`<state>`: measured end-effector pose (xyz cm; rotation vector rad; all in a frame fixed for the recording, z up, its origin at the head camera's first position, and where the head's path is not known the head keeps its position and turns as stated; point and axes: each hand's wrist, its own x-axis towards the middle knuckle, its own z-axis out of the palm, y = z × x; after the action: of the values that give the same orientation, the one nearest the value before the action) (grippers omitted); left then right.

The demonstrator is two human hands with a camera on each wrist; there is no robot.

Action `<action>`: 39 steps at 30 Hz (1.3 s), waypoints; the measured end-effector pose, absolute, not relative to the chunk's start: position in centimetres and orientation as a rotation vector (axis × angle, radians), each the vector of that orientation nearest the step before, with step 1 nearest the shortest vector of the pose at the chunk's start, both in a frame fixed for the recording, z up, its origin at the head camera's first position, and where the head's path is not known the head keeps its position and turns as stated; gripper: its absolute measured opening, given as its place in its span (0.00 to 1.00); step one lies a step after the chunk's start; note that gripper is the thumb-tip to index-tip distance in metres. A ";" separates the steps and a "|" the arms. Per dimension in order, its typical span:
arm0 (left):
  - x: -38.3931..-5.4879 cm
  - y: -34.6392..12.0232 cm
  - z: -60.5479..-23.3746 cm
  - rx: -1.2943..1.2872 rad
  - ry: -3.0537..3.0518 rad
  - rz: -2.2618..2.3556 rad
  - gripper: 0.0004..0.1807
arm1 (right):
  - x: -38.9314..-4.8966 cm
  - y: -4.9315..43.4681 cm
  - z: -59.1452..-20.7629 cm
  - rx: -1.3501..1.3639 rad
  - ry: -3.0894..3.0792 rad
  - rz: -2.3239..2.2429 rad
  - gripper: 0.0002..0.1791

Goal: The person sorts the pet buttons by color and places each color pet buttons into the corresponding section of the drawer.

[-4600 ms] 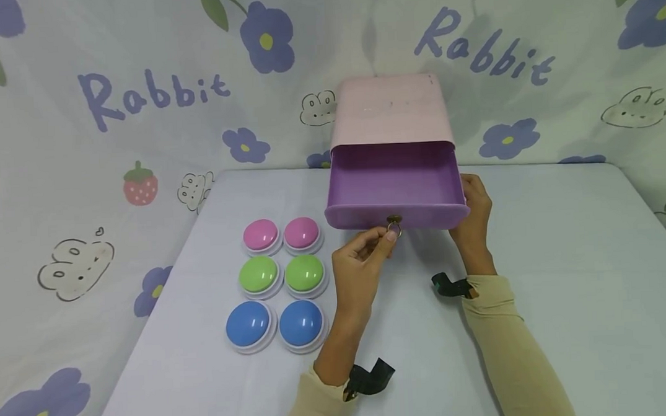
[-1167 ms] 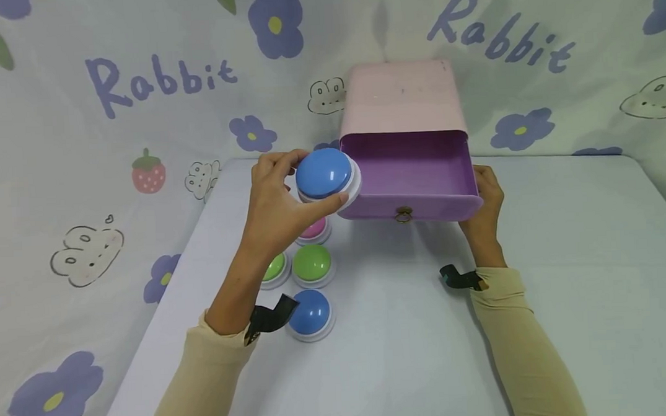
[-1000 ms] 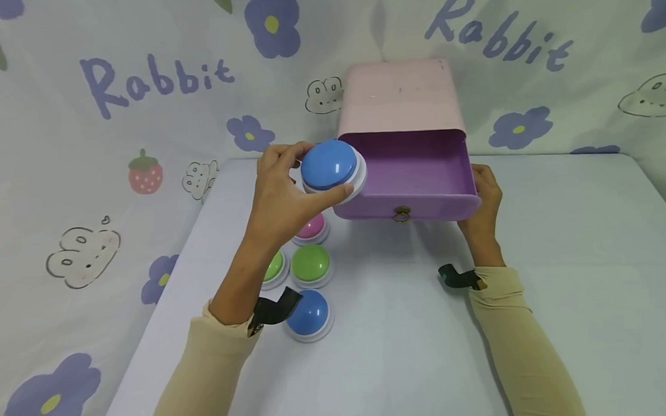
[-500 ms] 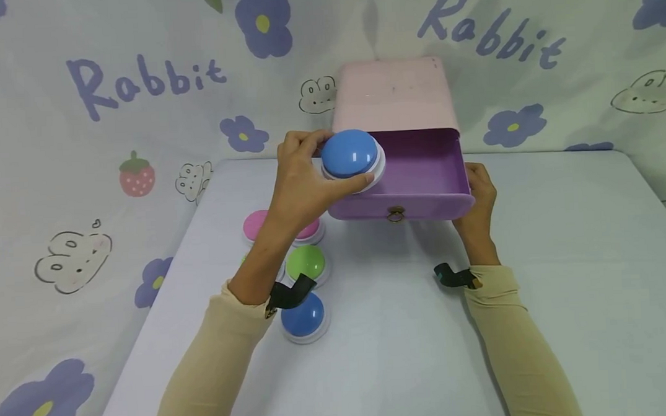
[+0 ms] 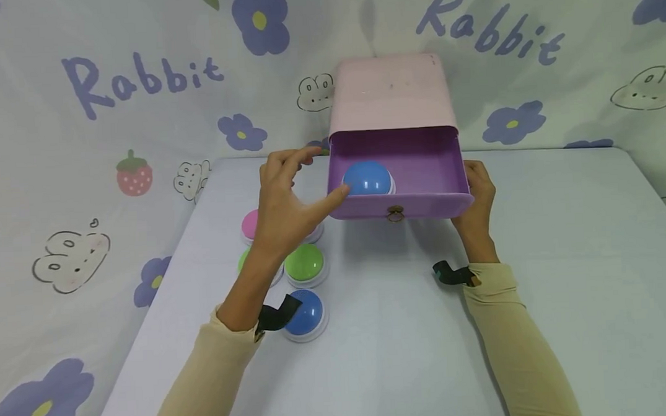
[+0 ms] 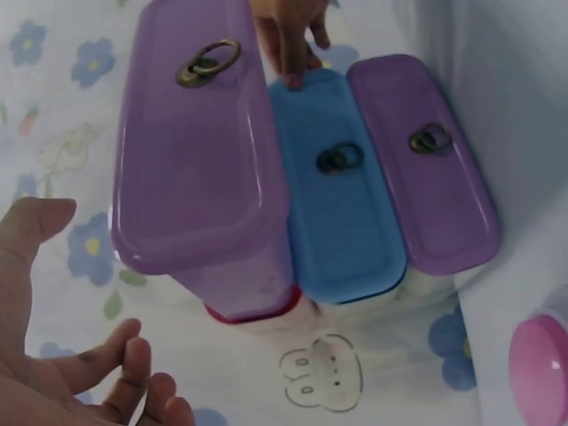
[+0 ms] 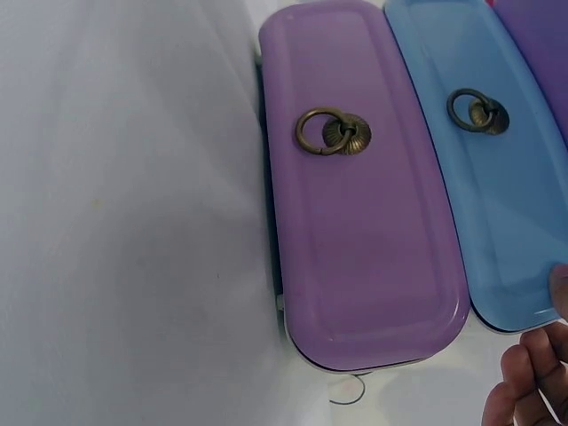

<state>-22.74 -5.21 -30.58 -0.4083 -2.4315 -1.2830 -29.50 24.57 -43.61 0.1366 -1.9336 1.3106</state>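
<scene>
A drawer cabinet [image 5: 392, 94] with a pink top stands at the back, its purple top drawer [image 5: 428, 206] pulled out. Inside that drawer, at the front left, lies a blue domed push button [image 5: 367, 178]. My left hand [image 5: 285, 207] is just left of the drawer, thumb and fingers spread apart, with nothing between them. At the cabinet's right side my right hand [image 5: 476, 195] holds on: in the right wrist view its thumb rests on the front of the blue middle drawer [image 7: 510, 213], and its fingers bend beside the edge.
Left on the white table [image 5: 405, 329] sit another blue button [image 5: 308, 313], a green button [image 5: 304, 262] and a pink button [image 5: 250, 224], with others partly behind my left arm. A lower purple drawer [image 7: 373, 240] is closed. A patterned cloth [image 5: 156, 129] hangs behind.
My left hand first held the drawer's ring, later carried a blue button rightward over the drawer. Now the button lies inside, and the hand has let go and drawn back left. The right hand stayed.
</scene>
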 end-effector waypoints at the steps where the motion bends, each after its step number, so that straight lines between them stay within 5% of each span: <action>1: -22.3 -5.5 -30.8 -0.404 -2.435 -1.279 0.35 | -29.5 24.6 -43.7 0.138 -1.938 1.311 0.09; 39: -10.9 -13.4 -43.5 -0.145 -2.763 -1.266 0.38 | -27.1 22.4 -40.4 0.169 -1.835 1.393 0.09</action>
<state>-10.90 -13.40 -43.49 -0.1454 -2.7633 -1.2662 -27.09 22.40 -40.44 0.1689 -1.8354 1.3931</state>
